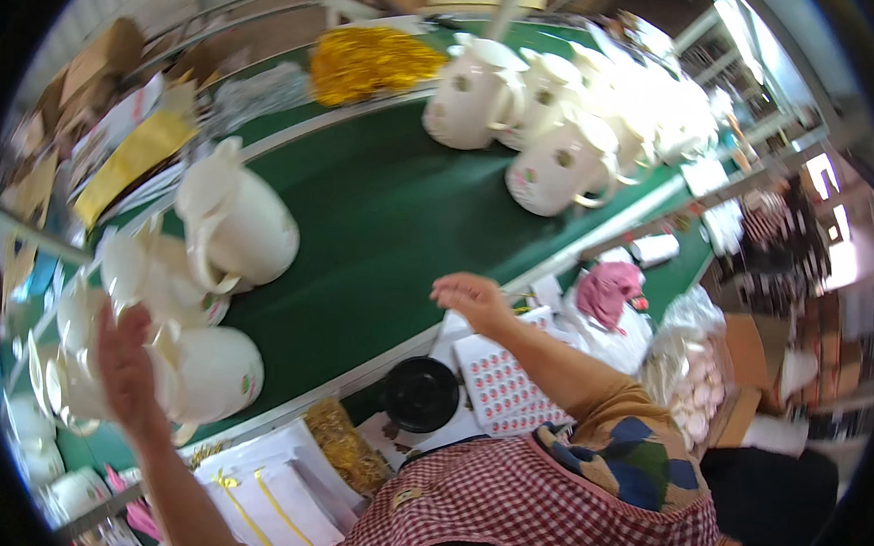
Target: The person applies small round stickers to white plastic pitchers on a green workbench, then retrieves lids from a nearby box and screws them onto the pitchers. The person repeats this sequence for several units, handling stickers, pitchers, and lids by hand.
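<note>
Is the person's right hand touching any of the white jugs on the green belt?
Apart. The head view shows the right hand open over bare green belt, with clear belt between it and the nearest white jugs.

Sticker sheet (506, 387), white with rows of small red-pink labels, lies on the bench edge beside a black round lid (421, 394). White flat packages with yellow ribbon (272, 507) sit lower left; round floral labels on the cream jugs (565, 158).

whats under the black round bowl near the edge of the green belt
The black round bowl sits on a white sheet, beside a sheet of red stickers. Whatever lies directly beneath the bowl is covered, and its dark inside shows nothing clear.
</note>
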Motion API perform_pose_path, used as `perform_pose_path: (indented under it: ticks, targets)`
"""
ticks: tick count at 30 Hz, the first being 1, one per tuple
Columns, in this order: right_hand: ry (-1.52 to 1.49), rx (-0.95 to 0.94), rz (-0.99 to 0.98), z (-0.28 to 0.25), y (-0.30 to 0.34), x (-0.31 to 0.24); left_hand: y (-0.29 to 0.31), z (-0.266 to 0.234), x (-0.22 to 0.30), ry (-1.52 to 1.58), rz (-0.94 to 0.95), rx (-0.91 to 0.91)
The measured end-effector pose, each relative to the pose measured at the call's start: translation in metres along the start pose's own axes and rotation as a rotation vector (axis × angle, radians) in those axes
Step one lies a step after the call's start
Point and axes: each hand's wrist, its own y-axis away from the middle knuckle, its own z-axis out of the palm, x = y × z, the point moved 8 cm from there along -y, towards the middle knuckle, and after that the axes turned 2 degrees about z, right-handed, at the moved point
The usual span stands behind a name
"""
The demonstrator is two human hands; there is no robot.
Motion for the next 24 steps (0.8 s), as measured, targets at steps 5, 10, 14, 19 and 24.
perform_pose_path:
  ticks: [5, 10, 14, 19, 24]
  targets:
    - [0.265, -0.055, 0.118, -0.018, 0.093, 0.026, 0.002, 0.113, -0.134, 0.016, -0.534, 0.136]
    - [0.266, -0.059, 0.184, -0.055, 0.136, 0.007, -0.008, 0.095, -0.236, 0.004, -0.669, 0.311]
    - [0.386, -0.015, 0.132, -0.087, 0.142, -0.004, 0.004, 0.144, -0.169, 0.246, -0.516, 0.435]
    - [0.632, -0.153, -0.208, -0.055, 0.087, -0.079, 0.042, 0.171, -0.153, 0.356, -0.383, 0.537]
    - [0.932, -0.041, -0.754, -0.014, 0.025, -0.176, 0.059, 0.252, -0.051, 0.435, -0.399, 0.334]
